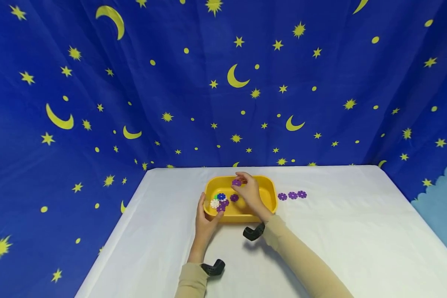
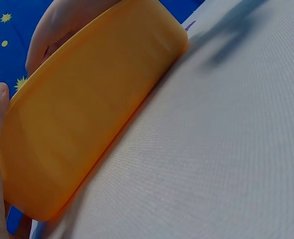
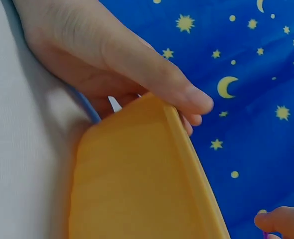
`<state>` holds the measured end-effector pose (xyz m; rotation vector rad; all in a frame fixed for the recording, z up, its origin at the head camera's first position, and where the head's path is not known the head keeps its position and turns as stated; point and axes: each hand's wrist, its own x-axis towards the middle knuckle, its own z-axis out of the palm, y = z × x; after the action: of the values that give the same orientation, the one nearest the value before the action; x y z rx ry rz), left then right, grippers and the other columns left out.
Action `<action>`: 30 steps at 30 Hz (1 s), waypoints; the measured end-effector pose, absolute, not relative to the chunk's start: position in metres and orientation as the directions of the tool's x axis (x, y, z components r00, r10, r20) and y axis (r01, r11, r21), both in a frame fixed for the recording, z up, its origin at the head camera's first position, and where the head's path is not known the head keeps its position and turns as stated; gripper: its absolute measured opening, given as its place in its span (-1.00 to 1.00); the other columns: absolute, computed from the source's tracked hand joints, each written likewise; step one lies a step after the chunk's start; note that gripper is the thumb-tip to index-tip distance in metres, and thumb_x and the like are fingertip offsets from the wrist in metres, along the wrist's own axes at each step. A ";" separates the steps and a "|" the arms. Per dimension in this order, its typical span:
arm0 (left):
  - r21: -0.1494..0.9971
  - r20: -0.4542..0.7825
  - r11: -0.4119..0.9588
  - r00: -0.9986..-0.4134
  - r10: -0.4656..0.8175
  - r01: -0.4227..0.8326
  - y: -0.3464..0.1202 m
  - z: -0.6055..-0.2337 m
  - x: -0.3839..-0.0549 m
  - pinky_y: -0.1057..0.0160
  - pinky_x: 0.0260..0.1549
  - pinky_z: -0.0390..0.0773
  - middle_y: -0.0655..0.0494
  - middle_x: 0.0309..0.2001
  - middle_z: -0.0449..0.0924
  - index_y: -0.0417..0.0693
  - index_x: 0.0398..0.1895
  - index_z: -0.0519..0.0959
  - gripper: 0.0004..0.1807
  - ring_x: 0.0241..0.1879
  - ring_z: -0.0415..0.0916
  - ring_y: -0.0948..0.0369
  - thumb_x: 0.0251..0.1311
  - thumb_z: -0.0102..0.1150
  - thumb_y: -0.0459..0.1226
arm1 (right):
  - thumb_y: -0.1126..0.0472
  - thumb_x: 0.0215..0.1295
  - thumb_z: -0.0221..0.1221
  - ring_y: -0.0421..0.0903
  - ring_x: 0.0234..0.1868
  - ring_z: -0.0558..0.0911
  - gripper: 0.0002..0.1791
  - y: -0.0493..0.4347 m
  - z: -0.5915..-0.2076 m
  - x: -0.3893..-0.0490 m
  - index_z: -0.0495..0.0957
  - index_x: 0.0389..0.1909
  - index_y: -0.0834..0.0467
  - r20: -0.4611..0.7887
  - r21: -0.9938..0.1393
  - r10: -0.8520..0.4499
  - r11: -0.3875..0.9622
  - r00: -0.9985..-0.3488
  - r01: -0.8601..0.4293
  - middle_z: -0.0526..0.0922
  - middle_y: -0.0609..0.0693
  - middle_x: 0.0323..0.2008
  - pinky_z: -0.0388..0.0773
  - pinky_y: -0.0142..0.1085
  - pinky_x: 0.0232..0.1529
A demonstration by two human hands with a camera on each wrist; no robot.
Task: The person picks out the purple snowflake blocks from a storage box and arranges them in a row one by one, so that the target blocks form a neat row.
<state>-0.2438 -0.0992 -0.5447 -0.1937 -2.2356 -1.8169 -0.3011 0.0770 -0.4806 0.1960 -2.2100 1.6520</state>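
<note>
A yellow tub (image 1: 242,218) sits on the white table. My left hand (image 1: 205,221) grips its left end, thumb at the near rim and fingers along the side. Above the tub, my right hand (image 1: 250,192) pinches a purple snowflake disc (image 1: 236,182) between thumb and fingers. Inside lie another purple disc (image 1: 234,198) and, at the left, a small heap with a white disc (image 1: 215,203), a blue disc (image 1: 221,196), some purple and a bit of green. In the right wrist view, the left thumb (image 3: 192,99) lies over the tub's corner.
Three purple discs lie in a row just right of the tub, the middle disc (image 1: 292,195) close to its neighbours. A blue curtain (image 1: 223,103) with yellow moons and stars stands behind the white tabletop (image 1: 357,231). Each wrist wears a black camera mount (image 1: 254,232).
</note>
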 end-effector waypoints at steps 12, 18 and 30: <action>0.950 0.229 0.229 -0.972 -0.056 0.211 -0.101 -0.543 -0.244 -0.03 0.51 -0.11 0.13 0.54 -0.08 0.20 0.50 -0.03 -0.06 0.53 -0.14 0.06 0.12 0.31 -0.22 | 0.47 0.03 0.28 0.16 -0.06 0.60 -0.50 0.111 -0.480 -0.290 0.49 0.07 0.33 0.394 -0.890 0.131 0.302 -0.910 -0.342 0.65 0.31 -0.08 0.54 0.00 0.12; 0.953 0.212 0.228 -0.977 -0.025 0.201 -0.099 -0.517 -0.232 -0.06 0.49 -0.07 0.00 0.53 -0.09 -0.02 0.50 -0.04 -0.07 0.52 -0.13 -0.01 0.14 0.28 -0.28 | 0.49 -0.01 0.29 0.19 -0.06 0.61 -0.49 0.128 -0.478 -0.285 0.50 0.06 0.34 0.419 -0.884 0.186 0.305 -0.889 -0.354 0.65 0.33 -0.09 0.56 -0.02 0.11; 0.957 0.240 0.174 -0.970 -0.023 0.233 -0.100 -0.528 -0.235 -0.02 0.48 -0.05 0.00 0.53 -0.09 0.01 0.50 -0.05 -0.04 0.51 -0.11 -0.01 0.10 0.29 -0.37 | 0.54 0.02 0.25 0.21 0.02 0.57 -0.46 0.168 -0.483 -0.278 0.46 0.11 0.38 0.384 -0.912 0.314 0.279 -0.868 -0.302 0.62 0.36 -0.04 0.51 -0.09 0.17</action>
<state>-0.2348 -0.1002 -0.5285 -0.2036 -2.2450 -1.8884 -0.2777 0.1677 -0.4830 -0.0112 -2.0557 1.6289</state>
